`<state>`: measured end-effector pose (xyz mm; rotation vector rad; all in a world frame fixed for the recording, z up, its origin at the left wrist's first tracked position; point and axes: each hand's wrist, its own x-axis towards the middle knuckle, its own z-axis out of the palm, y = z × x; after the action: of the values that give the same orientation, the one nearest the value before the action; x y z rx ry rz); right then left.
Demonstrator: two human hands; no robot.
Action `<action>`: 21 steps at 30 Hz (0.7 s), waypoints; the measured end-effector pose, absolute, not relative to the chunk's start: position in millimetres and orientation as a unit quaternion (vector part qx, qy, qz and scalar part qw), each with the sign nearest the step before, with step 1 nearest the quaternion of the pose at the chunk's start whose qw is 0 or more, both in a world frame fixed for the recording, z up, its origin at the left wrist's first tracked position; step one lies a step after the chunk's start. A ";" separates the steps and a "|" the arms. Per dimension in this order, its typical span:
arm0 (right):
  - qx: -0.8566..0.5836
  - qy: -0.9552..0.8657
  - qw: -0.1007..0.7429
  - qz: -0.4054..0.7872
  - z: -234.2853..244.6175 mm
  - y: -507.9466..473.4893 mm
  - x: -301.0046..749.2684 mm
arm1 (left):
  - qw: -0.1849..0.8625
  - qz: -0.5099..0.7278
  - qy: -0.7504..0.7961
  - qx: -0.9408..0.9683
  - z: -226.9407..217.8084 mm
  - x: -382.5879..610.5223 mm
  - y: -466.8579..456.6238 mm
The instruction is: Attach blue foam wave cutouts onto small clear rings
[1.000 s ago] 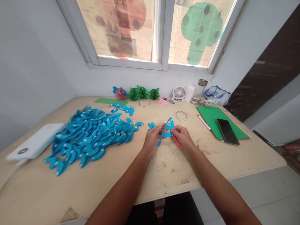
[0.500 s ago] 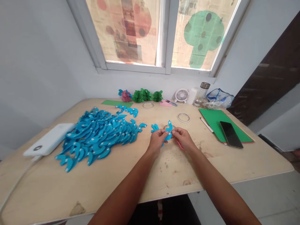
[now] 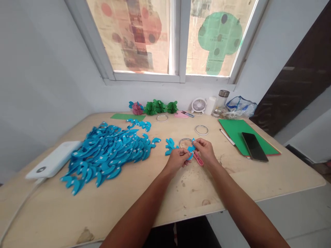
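Between my two hands is a curved blue paper piece [image 3: 191,148] with small white patches. My left hand [image 3: 179,159] pinches its lower end, and my right hand [image 3: 204,149] pinches its upper end. Under my right hand lies a pair of pink-handled scissors or a similar pink loop [image 3: 199,159]; its other end is hidden. A few more blue paper pieces [image 3: 170,147] lie just beyond my left hand. A roll of tape [image 3: 185,141] lies flat behind my hands, partly covered by them.
A big heap of blue paper pieces [image 3: 108,151] covers the left side, beside a white power bank [image 3: 54,160] with a cable. Two more tape rolls [image 3: 201,130] lie farther back. On the right are a green sheet [image 3: 234,132], a phone [image 3: 254,147] and a pen [image 3: 227,137].
The blue piece has turned from upright to slanted. My left hand has shifted right and down to its lower end, while my right hand now grips its upper end. The view has shifted slightly.
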<state>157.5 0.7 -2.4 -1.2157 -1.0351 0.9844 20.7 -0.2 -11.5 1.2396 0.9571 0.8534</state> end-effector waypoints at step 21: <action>-0.558 -0.440 0.615 0.343 -6.7 4.7 164.1 | 0.592 0.377 0.393 0.594 -12.2 23.4 1.5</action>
<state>164.1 4.7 -6.7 -1.2848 -1.0135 0.7914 23.4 1.5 -12.2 1.3818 0.9137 0.8759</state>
